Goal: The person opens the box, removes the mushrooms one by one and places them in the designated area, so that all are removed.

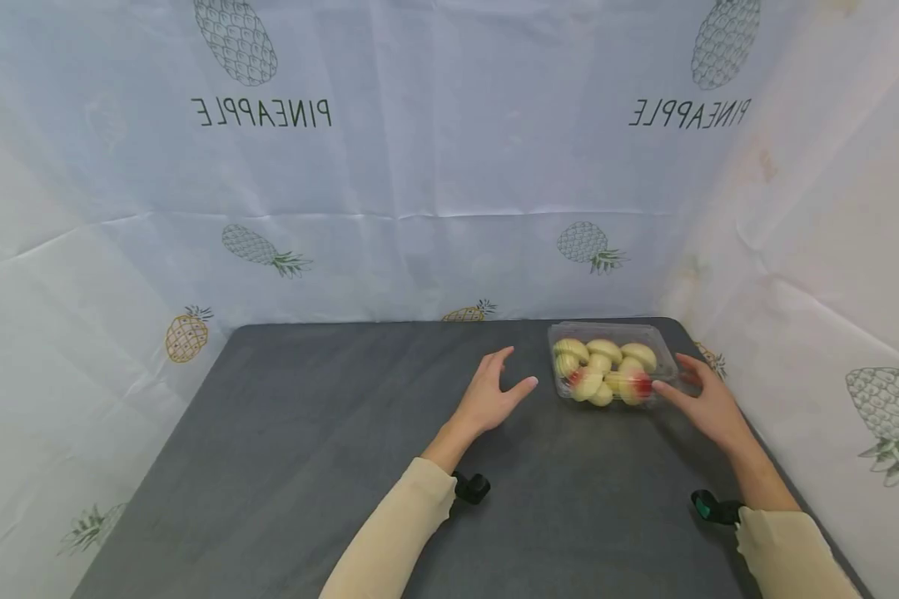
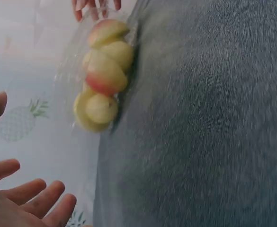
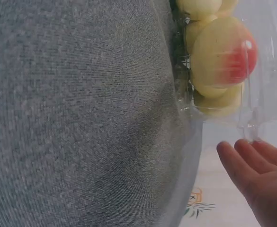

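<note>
A clear plastic box (image 1: 613, 331) sits at the table's back right corner. Inside lie several pale yellow, mushroom-shaped pieces (image 1: 638, 358) and peach-like fruit with a red blush (image 3: 223, 52). My right hand (image 1: 707, 405) is at the box's right end, thumb toward the front corner and the other fingers behind it. In the right wrist view, its fingertips (image 3: 242, 146) are right at the box's end, fingers extended. To the left of the box, apart from it, my left hand (image 1: 487, 395) is spread with thumb and fingers wide; nothing is in it.
The dark grey table (image 1: 307, 433) extends to the left and front. White fabric printed with pineapples (image 1: 419, 166) hangs behind it and along both sides, close to my right arm. Each wrist wears a small black camera mount (image 1: 472, 487).
</note>
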`<state>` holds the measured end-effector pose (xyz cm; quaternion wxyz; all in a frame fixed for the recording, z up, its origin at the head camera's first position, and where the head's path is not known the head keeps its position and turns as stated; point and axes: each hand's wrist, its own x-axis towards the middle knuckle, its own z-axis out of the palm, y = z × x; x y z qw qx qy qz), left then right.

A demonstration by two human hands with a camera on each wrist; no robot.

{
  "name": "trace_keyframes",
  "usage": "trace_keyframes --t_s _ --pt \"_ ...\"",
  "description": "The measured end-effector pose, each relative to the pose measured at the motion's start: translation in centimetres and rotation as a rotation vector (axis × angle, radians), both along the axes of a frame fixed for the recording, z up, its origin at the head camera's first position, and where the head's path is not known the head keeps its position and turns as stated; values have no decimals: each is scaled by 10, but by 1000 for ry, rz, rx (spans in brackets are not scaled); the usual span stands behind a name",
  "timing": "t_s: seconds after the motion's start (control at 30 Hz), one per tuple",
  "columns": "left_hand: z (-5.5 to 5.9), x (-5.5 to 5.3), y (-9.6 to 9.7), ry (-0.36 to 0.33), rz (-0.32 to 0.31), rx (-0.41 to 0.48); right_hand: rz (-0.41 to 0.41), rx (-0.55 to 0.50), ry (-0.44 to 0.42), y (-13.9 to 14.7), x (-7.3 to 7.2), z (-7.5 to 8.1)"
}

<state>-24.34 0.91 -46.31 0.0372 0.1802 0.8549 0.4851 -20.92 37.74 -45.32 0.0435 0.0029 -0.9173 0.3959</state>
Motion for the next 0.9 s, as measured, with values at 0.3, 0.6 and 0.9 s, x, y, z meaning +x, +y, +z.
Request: trace_keyframes --t_s 0.3,0.6,0.9 --pt "-3 -1 18 -68 -23 27 9 -47 -71 4 -4 -6" --pt "-7 -2 28 -83 -25 22 21 -134 -26 2 -6 -12" --pt "-7 -5 44 -101 -42 31 25 -150 -28 4 -7 -13"
